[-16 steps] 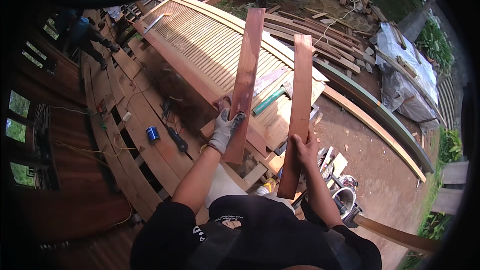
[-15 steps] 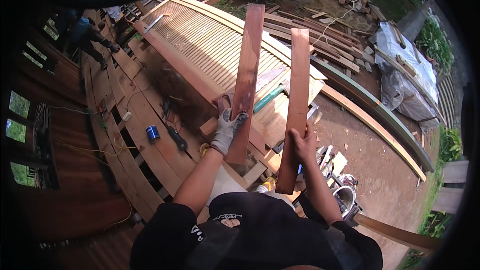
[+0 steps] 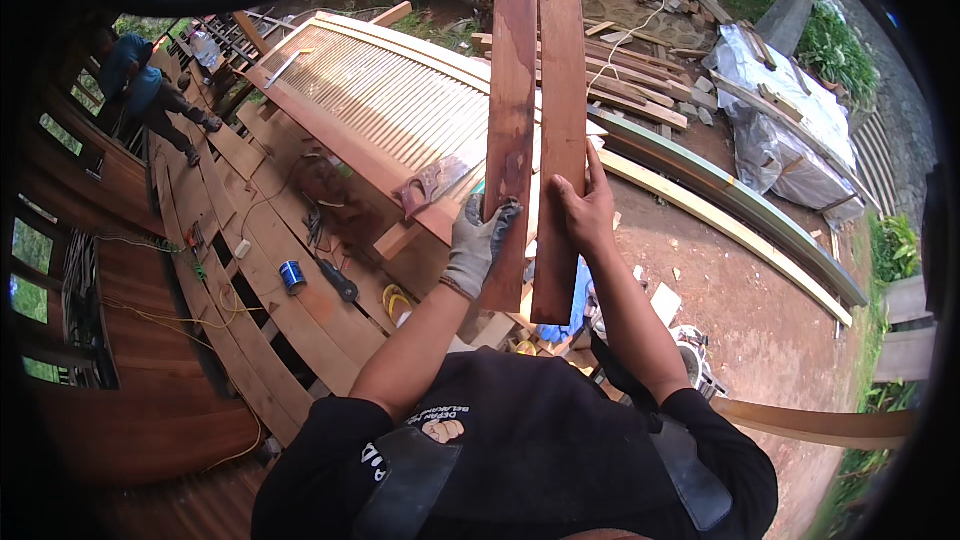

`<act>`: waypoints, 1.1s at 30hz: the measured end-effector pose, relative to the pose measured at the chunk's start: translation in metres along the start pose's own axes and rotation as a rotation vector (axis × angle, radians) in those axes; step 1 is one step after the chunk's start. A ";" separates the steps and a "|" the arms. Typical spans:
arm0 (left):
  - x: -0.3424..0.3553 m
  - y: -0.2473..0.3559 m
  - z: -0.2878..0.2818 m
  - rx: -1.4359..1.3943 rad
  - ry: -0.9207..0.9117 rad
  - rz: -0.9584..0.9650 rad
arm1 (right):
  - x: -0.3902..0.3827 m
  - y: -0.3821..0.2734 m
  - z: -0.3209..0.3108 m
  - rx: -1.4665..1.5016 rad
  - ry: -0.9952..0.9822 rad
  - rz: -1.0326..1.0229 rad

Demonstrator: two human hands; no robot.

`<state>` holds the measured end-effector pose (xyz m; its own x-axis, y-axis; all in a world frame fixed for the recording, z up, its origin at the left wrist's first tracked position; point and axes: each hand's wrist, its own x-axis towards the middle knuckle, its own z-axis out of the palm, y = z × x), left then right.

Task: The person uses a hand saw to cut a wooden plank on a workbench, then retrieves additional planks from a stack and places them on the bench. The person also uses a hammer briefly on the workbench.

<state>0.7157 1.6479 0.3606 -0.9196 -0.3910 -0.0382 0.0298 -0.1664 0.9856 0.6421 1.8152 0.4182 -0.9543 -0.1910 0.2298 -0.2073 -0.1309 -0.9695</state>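
Two long reddish-brown wooden boards stand side by side before me, nearly parallel with a narrow gap. My left hand (image 3: pixel 476 243), in a grey work glove, is closed on the lower part of the left board (image 3: pixel 513 80), which has darker patches. The bare right hand (image 3: pixel 588 212) grips the right board (image 3: pixel 562 90) by its outer edge, thumb across the face. Behind them lies a large louvered wooden panel (image 3: pixel 385 90). A handsaw (image 3: pixel 432 187) rests on its near end, partly hidden by the left board.
A try square (image 3: pixel 288 67) lies on the panel. On the plank floor to the left are a blue can (image 3: pixel 292 277), a dark power tool (image 3: pixel 338 282) and yellow cords. A person (image 3: pixel 150 90) stands at far left. Stacked lumber (image 3: pixel 640 90) and a plastic-covered pile (image 3: pixel 790 120) lie beyond, right.
Both boards have been lifted and brought together; the right board moved left, closing most of the wide gap. The hammer on the panel is now almost wholly hidden behind them.
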 end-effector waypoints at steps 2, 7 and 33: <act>-0.005 0.005 0.007 -0.042 -0.024 -0.002 | -0.001 -0.003 -0.005 -0.004 0.016 -0.010; -0.011 0.025 0.033 -0.035 -0.074 0.060 | 0.005 -0.001 -0.023 -0.055 0.037 -0.040; -0.005 0.006 0.041 -0.049 -0.102 -0.012 | 0.003 -0.001 -0.032 0.035 0.070 -0.082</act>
<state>0.7046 1.6860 0.3734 -0.9551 -0.2947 -0.0302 0.0356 -0.2155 0.9759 0.6328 1.8458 0.4169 -0.9473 -0.1103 0.3008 -0.2790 -0.1775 -0.9438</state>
